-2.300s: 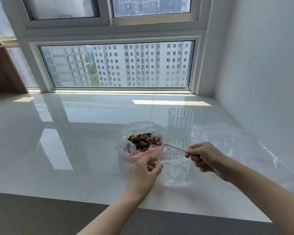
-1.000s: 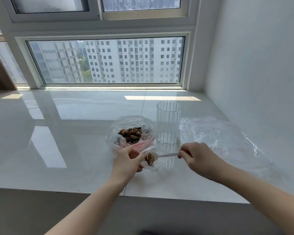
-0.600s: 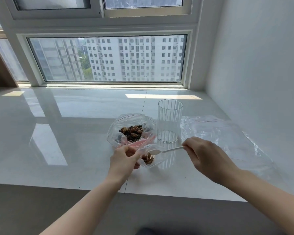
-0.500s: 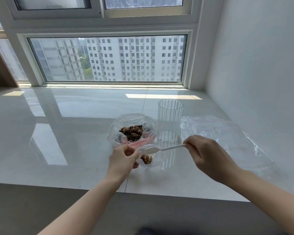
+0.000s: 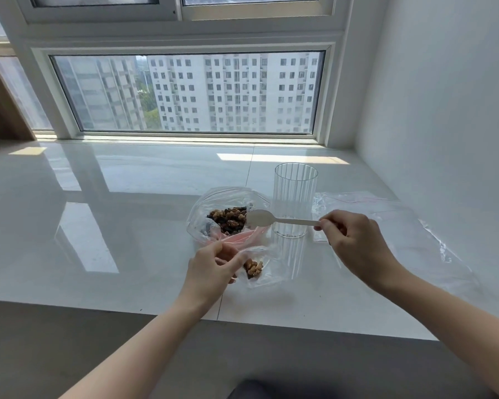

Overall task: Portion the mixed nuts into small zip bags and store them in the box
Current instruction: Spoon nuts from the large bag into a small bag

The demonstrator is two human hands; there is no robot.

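A large clear bag (image 5: 213,197) lies open on the white counter (image 5: 127,226), with mixed nuts (image 5: 228,218) heaped inside it. In front of it, my left hand (image 5: 211,266) pinches the mouth of a small zip bag (image 5: 267,272), which holds a small clump of nuts (image 5: 253,268). My right hand (image 5: 355,243) grips the handle of a white plastic spoon (image 5: 261,218). The spoon's empty bowl hovers at the right edge of the nut heap. No box is in view.
A ribbed clear glass (image 5: 296,203) stands just behind the spoon handle. Several empty zip bags (image 5: 401,223) lie flat at the right, near the white wall (image 5: 444,110). A window (image 5: 185,93) runs along the back. The counter's front edge (image 5: 156,312) is close to me.
The spoon has tipped its nuts into the small bag and moved back up to the large bag, now empty. My left hand keeps hold of the small bag.
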